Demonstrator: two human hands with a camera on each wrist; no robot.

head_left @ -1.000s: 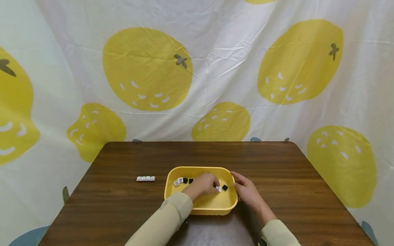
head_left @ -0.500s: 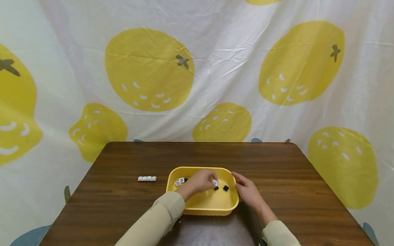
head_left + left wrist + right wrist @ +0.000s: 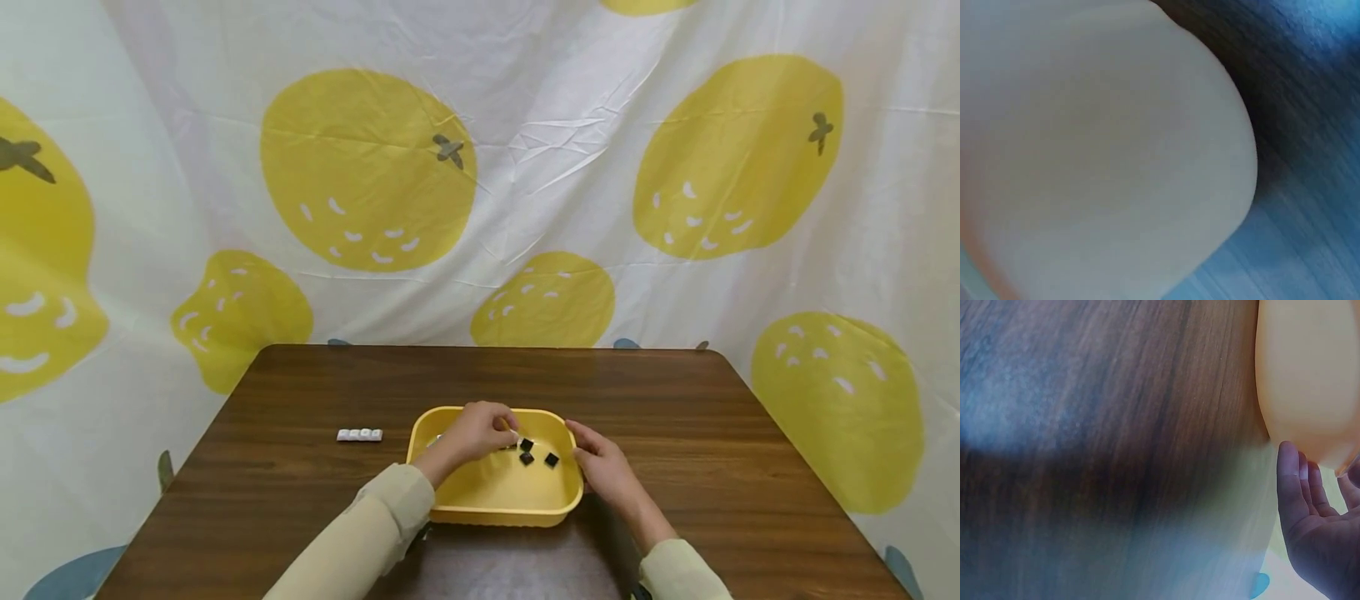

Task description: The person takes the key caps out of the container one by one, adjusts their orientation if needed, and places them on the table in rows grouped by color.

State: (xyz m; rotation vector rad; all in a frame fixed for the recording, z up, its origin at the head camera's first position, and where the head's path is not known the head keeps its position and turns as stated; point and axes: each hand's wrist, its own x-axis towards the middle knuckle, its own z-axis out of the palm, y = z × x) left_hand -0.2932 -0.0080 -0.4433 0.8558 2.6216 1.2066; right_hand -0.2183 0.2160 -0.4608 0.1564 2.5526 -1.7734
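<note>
On the brown worktop (image 3: 660, 400), you are pinching a white piece (image 3: 511, 447) with your left grip (image 3: 478, 430) inside the yellow tub (image 3: 510, 514), apparently mid-sorting, your right grip (image 3: 606, 472) resting straight-fingered against its side, next likely needing a gentle release.

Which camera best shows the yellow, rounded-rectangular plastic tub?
The head view. It shows the yellow tub from above, rim and inside, partly hidden by the left hand. The right wrist view catches only part of its outside, beside the right hand. The left wrist view shows a blurred pale curve, perhaps its wall.
</note>
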